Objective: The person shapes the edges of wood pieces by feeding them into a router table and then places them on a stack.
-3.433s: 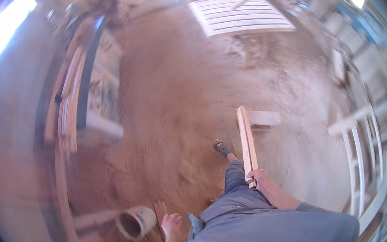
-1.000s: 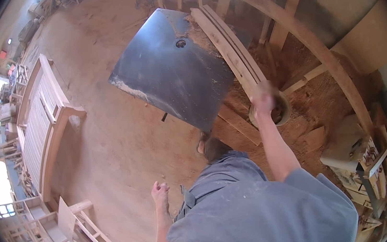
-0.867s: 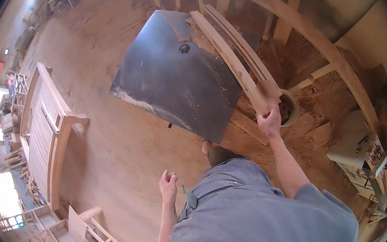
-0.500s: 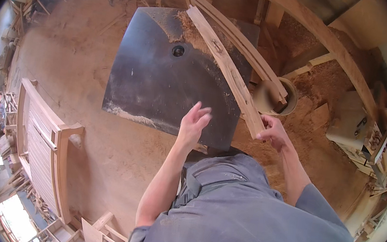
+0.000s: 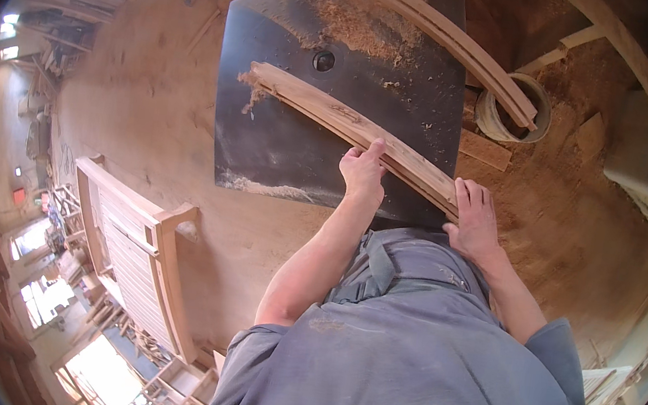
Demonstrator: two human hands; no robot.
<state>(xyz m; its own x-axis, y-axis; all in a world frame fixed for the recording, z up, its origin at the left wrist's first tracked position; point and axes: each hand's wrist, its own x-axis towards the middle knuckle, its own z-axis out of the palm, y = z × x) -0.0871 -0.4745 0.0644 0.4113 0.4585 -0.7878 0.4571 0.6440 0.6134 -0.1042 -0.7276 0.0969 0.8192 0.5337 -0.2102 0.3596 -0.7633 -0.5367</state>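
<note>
A curved wooden strip (image 5: 319,110) with a groove along its near edge lies slantwise over the dark machine table (image 5: 266,147). My left hand (image 5: 363,176) is closed on the strip's middle, thumb on top, the other fingers partly hidden by the wood. At the near right end, my right hand (image 5: 475,218) wraps its fingers over the strip. Wood shavings cling to the strip's far left end. A round hole with a dark cutter head (image 5: 323,61) in it shows just beyond the strip, apart from it.
Another grooved curved strip (image 5: 442,31) extends over the table's far right side, its end above a round bucket (image 5: 513,111). Shavings (image 5: 362,25) cover the table's far part. A slatted wooden frame (image 5: 136,248) stands on the floor at left. Sawdust covers the floor at right.
The held strip has swung left across the table, so its grooved edge shows. My left hand, free before, has taken hold of its middle. The view has shifted too.
</note>
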